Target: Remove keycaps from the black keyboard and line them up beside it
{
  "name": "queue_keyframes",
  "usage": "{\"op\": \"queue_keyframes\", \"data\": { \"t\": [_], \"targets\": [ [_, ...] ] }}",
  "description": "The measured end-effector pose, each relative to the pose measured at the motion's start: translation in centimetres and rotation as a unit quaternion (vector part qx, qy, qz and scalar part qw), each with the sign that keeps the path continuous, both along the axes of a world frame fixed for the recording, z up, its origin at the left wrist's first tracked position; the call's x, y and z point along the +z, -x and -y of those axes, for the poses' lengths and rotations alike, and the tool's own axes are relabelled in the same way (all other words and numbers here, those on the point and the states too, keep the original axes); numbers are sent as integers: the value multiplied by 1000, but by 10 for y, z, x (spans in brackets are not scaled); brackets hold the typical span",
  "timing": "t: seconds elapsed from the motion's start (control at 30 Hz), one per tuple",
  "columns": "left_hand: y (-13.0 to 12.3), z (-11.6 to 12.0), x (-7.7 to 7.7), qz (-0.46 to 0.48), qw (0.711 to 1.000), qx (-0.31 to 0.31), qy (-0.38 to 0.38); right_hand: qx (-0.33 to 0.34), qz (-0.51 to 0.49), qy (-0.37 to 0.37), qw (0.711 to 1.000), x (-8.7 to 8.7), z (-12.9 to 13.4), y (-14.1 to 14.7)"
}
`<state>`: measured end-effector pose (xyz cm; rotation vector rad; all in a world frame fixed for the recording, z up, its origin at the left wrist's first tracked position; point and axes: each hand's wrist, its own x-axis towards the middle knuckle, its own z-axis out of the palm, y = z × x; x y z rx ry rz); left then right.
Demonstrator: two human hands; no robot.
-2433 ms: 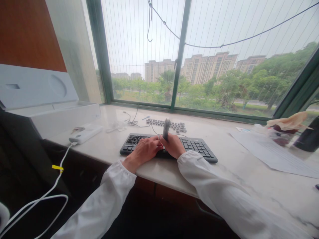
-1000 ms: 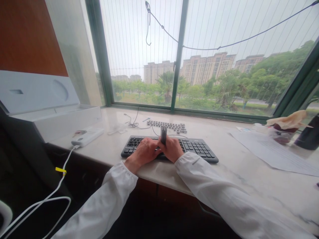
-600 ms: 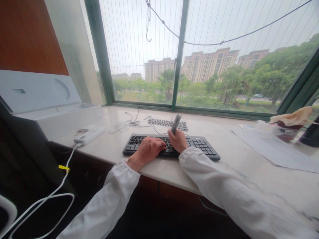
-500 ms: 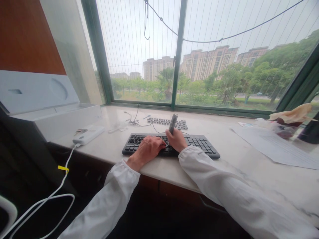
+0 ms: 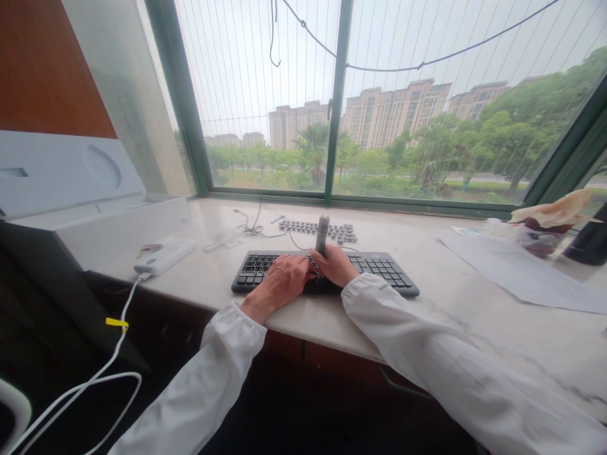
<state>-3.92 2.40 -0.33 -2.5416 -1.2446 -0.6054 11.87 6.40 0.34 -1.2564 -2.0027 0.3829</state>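
A black keyboard point(image 5: 393, 273) lies near the front edge of the pale counter. On its left half, several key positions show without caps. My right hand point(image 5: 337, 265) is closed round a grey, stick-like tool point(image 5: 322, 232) that stands nearly upright over the keyboard's middle. My left hand point(image 5: 287, 278) rests on the keyboard just left of it, fingers bent together near the tool's lower end; what they hold, if anything, is hidden. Behind the keyboard, loose keycaps point(image 5: 298, 226) lie in rows.
A thin dark cable point(image 5: 256, 229) curls behind the keyboard. At the left are an open white box point(image 5: 123, 221) and a white device point(image 5: 165, 256) with a cable. Paper sheets point(image 5: 516, 272), a plastic bag point(image 5: 540, 237) and a dark cylinder point(image 5: 588, 243) are at the right.
The tool in my right hand has gone from leaning right to nearly upright and shifted slightly left. My left hand has barely moved. The whole view has shifted slightly.
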Motion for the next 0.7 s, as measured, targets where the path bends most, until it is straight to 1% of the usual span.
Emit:
{"op": "queue_keyframes", "data": {
  "t": [0.13, 0.2, 0.37, 0.5, 0.6, 0.7],
  "targets": [
    [2, -1, -1, 46, 999, -2, 21, -2, 8, -47, 999, -2, 1, 3],
    [3, -2, -1, 65, 997, -1, 28, -16, 5, -62, 998, -4, 2, 5],
    [3, -1, -2, 82, 996, 10, 33, -69, -20, -12, 997, -5, 4, 7],
    [2, 1, 0, 79, 996, 23, 43, -100, -20, 7, 995, -2, 7, 8],
    [1, 2, 1, 82, 995, 23, 48, -99, -17, 30, 994, -1, 7, 7],
    [2, 1, 1, 86, 995, 12, 47, -77, -14, 33, 996, -2, 5, 6]
  ]
}}
